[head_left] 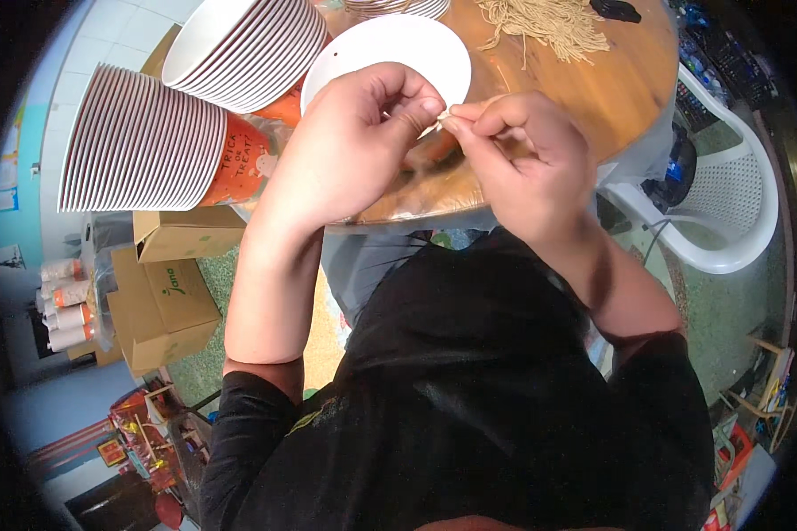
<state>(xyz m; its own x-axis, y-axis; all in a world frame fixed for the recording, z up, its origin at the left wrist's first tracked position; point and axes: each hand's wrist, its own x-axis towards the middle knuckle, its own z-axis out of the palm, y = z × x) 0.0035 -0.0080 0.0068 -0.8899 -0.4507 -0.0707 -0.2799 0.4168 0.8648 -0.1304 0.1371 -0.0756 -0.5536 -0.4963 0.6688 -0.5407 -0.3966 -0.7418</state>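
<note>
My left hand (354, 133) and my right hand (536, 155) meet over the near part of the round wooden table (629, 97). Thumb and fingers of both hands pinch a short, pale piece of cord (429, 130); its ends are mostly hidden by the fingertips. Just beyond the left hand is a white round surface (398, 49) with a small dark dot near its left edge. Whether it is a plate or part of a bucket I cannot tell. A loose heap of tan cords (549, 26) lies at the far side of the table.
Two nested stacks of white-rimmed orange paper buckets (142, 142) lean at the left. A black object (615, 11) sits by the cords. Open cardboard boxes (164, 305) stand on the floor at left, near more stacked cups (66, 305). On the right is a white plastic chair (726, 195).
</note>
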